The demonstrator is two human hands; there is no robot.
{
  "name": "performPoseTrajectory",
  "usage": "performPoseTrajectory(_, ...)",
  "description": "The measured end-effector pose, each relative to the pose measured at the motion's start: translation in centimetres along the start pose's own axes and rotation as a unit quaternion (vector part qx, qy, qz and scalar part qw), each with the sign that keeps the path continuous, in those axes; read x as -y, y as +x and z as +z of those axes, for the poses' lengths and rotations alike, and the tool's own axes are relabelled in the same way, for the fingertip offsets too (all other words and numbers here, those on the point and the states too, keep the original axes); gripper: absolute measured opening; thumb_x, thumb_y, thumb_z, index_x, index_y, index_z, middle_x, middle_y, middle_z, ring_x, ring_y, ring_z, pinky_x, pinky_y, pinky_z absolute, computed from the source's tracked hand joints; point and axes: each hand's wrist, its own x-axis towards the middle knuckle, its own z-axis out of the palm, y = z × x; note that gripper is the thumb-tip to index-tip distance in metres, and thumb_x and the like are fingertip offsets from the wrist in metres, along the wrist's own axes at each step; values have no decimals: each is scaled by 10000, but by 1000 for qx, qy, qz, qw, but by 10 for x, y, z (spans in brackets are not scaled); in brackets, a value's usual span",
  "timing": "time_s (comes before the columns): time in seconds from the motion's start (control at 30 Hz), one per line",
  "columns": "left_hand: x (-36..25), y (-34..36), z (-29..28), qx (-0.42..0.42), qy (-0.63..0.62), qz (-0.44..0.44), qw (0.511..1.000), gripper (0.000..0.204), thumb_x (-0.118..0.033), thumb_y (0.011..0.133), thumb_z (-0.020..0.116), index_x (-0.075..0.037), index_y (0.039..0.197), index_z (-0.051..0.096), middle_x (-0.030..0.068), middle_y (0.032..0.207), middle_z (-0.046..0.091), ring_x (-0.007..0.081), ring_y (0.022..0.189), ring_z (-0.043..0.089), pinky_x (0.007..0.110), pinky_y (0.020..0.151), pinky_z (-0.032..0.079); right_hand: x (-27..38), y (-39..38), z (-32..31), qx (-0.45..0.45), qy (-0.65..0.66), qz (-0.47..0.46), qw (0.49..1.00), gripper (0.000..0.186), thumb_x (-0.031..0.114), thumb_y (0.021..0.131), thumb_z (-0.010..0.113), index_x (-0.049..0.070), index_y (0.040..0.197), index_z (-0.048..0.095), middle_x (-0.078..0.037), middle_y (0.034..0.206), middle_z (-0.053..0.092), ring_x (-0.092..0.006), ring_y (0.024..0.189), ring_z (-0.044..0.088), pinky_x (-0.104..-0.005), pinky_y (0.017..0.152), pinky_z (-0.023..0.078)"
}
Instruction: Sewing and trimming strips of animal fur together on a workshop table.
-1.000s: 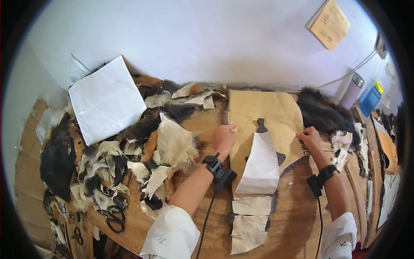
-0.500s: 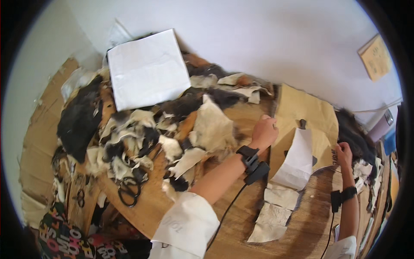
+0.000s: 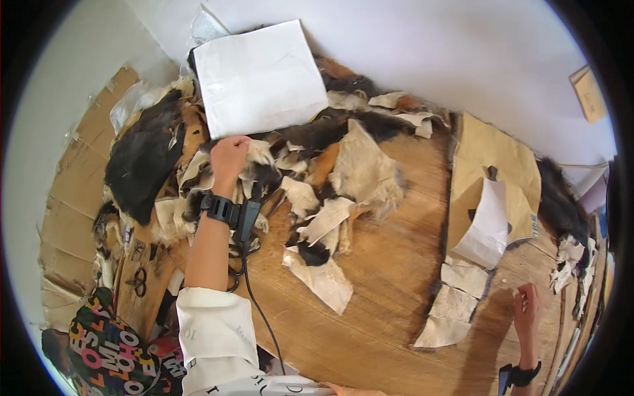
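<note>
Off the tan paper (image 3: 518,155), the left hand (image 3: 229,157) has swung to the fur scraps (image 3: 261,153) at upper left, curled, its grip hidden; the right hand (image 3: 526,305) has dropped to lower right, curled, contents unclear. At right, the paper lies over fur, presumably flat because the counter (image 3: 389,284) supports both.

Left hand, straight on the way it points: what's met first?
Most likely the near edge of the white sheet, just ahead of the left hand; depth is unclear, so it might pass above.
</note>
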Motion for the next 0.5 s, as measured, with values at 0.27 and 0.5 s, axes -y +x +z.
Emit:
performPoseTrajectory(0.27,42,13,1,-74,50,150,985,160,-128,767,588,-65,872,692,120,903,649,293,891,592,372,820,462,8,-32,29,-52,-60,-40,996,185,-29,841,503,-9,1023,480,-172,874,483,-352,805,500,-407,729,424)
performPoseTrajectory(0.5,17,18,-10,12,96,36,995,222,-176,772,597,-26,914,676,106,819,667,263,714,609,340,706,480,3,-25,43,-159,-146,-114,970,149,-44,844,474,-22,986,435,-194,871,466,-393,805,467,-450,706,389)
